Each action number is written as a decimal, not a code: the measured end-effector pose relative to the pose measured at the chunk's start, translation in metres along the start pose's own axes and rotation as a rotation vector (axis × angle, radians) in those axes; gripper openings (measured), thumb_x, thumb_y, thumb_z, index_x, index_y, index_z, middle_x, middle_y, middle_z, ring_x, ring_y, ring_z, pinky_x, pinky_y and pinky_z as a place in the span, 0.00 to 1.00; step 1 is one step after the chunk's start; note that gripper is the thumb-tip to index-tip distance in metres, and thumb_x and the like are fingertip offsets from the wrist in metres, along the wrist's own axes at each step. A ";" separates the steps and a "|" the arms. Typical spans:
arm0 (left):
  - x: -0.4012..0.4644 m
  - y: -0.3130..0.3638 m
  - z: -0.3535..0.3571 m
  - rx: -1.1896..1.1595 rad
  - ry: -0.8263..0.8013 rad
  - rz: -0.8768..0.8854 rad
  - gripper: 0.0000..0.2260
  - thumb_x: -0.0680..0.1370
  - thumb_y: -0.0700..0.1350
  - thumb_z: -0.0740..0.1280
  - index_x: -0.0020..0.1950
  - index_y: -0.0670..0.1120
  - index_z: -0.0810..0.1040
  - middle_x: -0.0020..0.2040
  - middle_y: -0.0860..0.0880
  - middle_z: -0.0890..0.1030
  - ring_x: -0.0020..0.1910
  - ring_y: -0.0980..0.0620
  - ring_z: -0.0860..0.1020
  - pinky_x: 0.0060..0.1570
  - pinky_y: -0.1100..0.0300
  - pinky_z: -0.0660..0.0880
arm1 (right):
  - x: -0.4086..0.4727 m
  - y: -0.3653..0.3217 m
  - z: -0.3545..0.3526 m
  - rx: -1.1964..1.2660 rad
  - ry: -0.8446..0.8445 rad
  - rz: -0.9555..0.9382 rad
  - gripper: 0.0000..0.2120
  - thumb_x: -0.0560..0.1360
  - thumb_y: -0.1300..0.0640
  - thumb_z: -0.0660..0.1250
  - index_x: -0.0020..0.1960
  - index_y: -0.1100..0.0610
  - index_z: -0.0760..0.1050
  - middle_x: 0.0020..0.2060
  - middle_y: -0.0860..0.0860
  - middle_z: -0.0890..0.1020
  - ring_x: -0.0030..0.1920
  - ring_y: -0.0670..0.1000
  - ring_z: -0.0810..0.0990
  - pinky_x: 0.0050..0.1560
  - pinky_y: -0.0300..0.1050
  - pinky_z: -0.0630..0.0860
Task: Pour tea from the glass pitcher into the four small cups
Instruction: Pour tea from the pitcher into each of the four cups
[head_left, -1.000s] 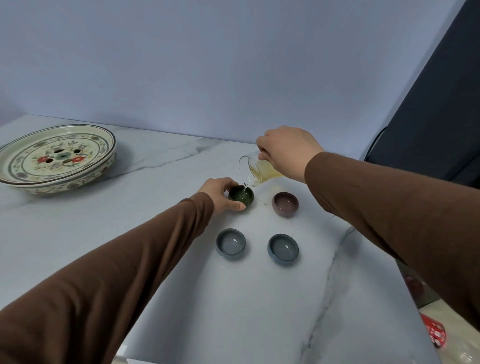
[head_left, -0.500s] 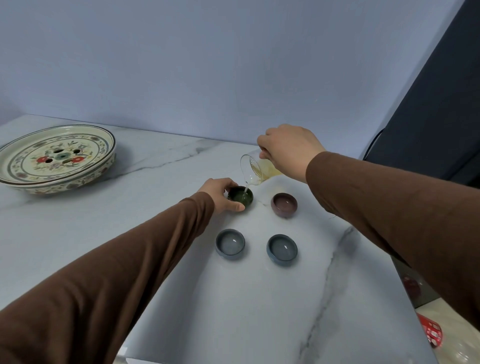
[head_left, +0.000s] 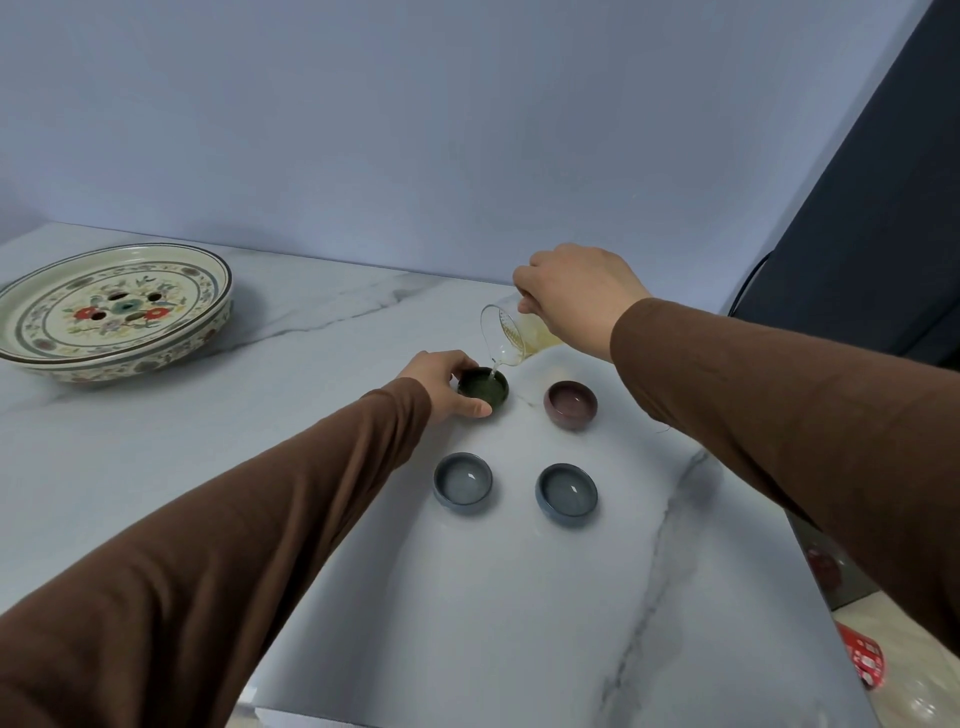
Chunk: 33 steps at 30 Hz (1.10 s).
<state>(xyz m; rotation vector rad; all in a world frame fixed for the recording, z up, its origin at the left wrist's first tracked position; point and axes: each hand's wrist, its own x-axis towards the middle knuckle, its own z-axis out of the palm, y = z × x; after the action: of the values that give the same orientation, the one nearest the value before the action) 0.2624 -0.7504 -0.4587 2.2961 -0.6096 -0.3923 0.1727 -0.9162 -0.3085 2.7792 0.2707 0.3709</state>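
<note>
Glass pitcher: tipped spout-down at 12 o'clock of the cup group, pale yellow tea pooled in its lower side, a thin stream falling from the spout into the green cup.
Right hand: fingers curled over the pitcher's top and pinching it from above; the fingertips are hidden under the hand.
Left hand: thumb and fingers spread around the green cup's left wall, touching it.
Green cup: far-left of the four, dark liquid inside.
Maroon cup: at 3 o'clock of the green cup, apart from it; contents unclear.
Grey-blue cup: at 6 o'clock of the green cup, glossy pale surface inside.
Second blue cup: at 6 o'clock of the maroon cup, same glossy pale surface.
Floral ceramic tea tray: round, pierced centre, at 10 o'clock, well apart from the cups.
Marble tabletop: bare toward 6 o'clock up to the near edge; right edge runs close past the maroon and blue cups; wall along the far edge.
</note>
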 end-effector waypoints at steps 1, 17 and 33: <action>0.000 0.000 0.000 -0.002 0.001 0.000 0.30 0.61 0.56 0.78 0.61 0.53 0.77 0.59 0.49 0.78 0.56 0.50 0.75 0.54 0.59 0.69 | 0.000 0.000 0.000 0.000 0.000 -0.002 0.08 0.82 0.54 0.57 0.53 0.56 0.74 0.40 0.50 0.70 0.40 0.54 0.68 0.37 0.47 0.65; -0.021 0.003 -0.008 0.016 0.051 0.001 0.40 0.64 0.55 0.78 0.73 0.50 0.65 0.65 0.49 0.75 0.64 0.47 0.71 0.65 0.51 0.69 | -0.028 0.026 0.016 0.376 -0.082 0.441 0.12 0.80 0.50 0.57 0.45 0.54 0.74 0.40 0.52 0.79 0.43 0.56 0.76 0.41 0.46 0.67; -0.131 -0.001 -0.001 0.089 -0.046 0.092 0.31 0.65 0.59 0.76 0.66 0.55 0.73 0.53 0.59 0.76 0.57 0.55 0.68 0.57 0.60 0.67 | -0.095 -0.022 -0.010 0.486 -0.075 0.341 0.09 0.78 0.49 0.61 0.44 0.51 0.75 0.40 0.48 0.81 0.44 0.54 0.77 0.43 0.46 0.70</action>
<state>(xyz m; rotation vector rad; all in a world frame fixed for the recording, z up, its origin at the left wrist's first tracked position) 0.1524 -0.6797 -0.4455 2.3389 -0.7665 -0.3816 0.0771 -0.9147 -0.3280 3.3170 -0.1597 0.3100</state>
